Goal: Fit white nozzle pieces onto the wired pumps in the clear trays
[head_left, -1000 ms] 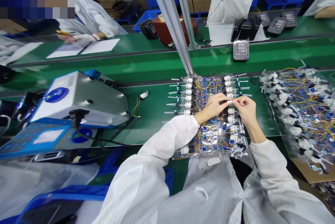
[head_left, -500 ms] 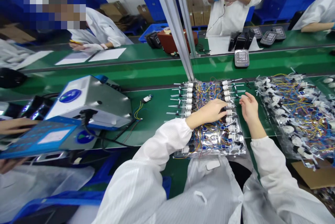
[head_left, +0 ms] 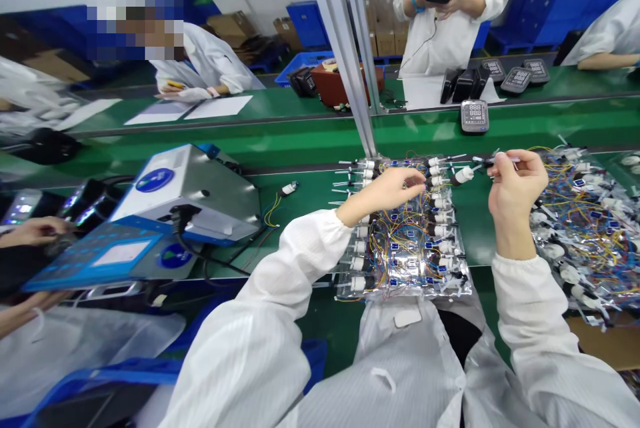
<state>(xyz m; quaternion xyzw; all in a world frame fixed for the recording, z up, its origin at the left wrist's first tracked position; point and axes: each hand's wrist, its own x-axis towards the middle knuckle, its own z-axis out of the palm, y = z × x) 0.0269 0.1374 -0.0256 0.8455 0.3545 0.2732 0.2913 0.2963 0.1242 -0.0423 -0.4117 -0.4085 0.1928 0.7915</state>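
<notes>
My right hand (head_left: 515, 185) is raised above the green bench and pinches the thin white tube end of a small pump part (head_left: 463, 175) with a black and white body, which hangs to its left. My left hand (head_left: 395, 189) reaches over a clear sheet (head_left: 407, 235) laid with rows of the same wired pump parts. Its fingers are curled with the tips pressed together near the wires of the top row. What they grip is too small to make out.
A large pile of wired pump parts (head_left: 585, 215) lies at the right. A grey and blue test machine (head_left: 175, 198) stands at the left, with another person's hands (head_left: 30, 235) beside it. A metal post (head_left: 345, 48) rises behind the sheet. Monitors (head_left: 474, 115) sit on the conveyor; other workers sit beyond.
My right hand has lifted up and to the right, pulling one pump part off the sheet. My left hand slid toward the top row. The camera tilted up slightly.
</notes>
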